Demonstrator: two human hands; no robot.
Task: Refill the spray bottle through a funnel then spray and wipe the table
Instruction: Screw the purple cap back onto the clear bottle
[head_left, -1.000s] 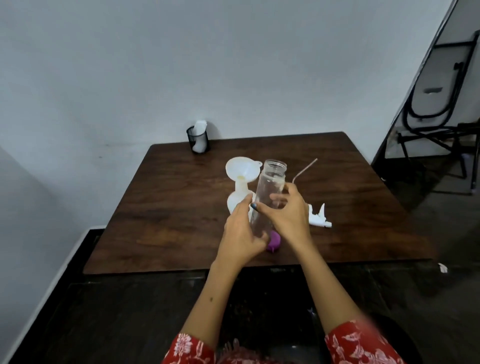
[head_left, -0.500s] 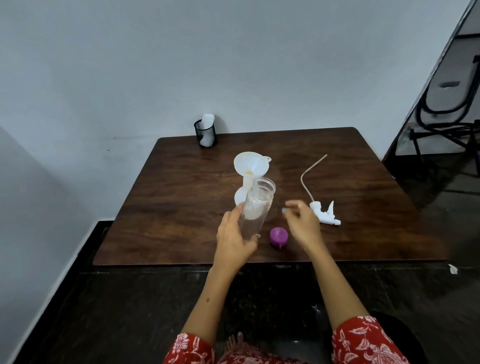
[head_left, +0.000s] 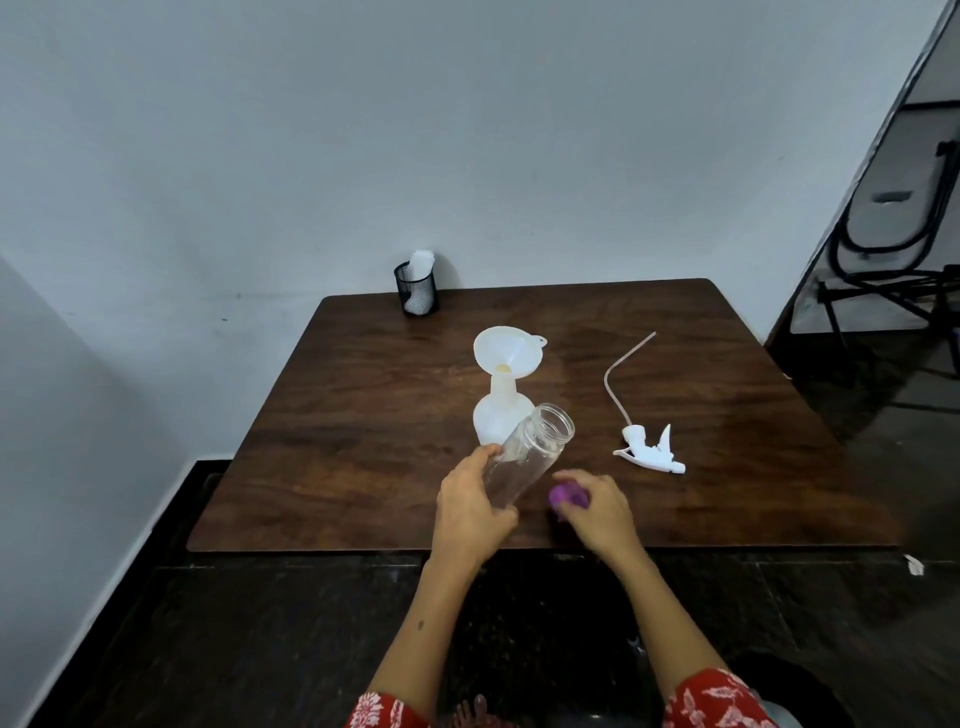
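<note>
My left hand (head_left: 470, 512) grips a clear open bottle (head_left: 530, 452), tilted with its mouth up and to the right, above the near part of the brown table (head_left: 363, 467). Behind it stands a white spray bottle (head_left: 496, 418) with a white funnel (head_left: 506, 351) in its neck. My right hand (head_left: 597, 512) is over a purple cap (head_left: 563, 493) on the table, fingers curled round it. The white spray head (head_left: 652, 449) with its long tube (head_left: 621, 371) lies to the right.
A black mesh cup (head_left: 415, 291) with a white cloth in it stands at the table's far edge by the wall. A folded chair frame (head_left: 893, 244) leans at the far right. Dark floor lies in front of the table.
My right hand left the area near the spray head and came down onto the purple cap. The clear bottle in my left hand tilted further to the right.
</note>
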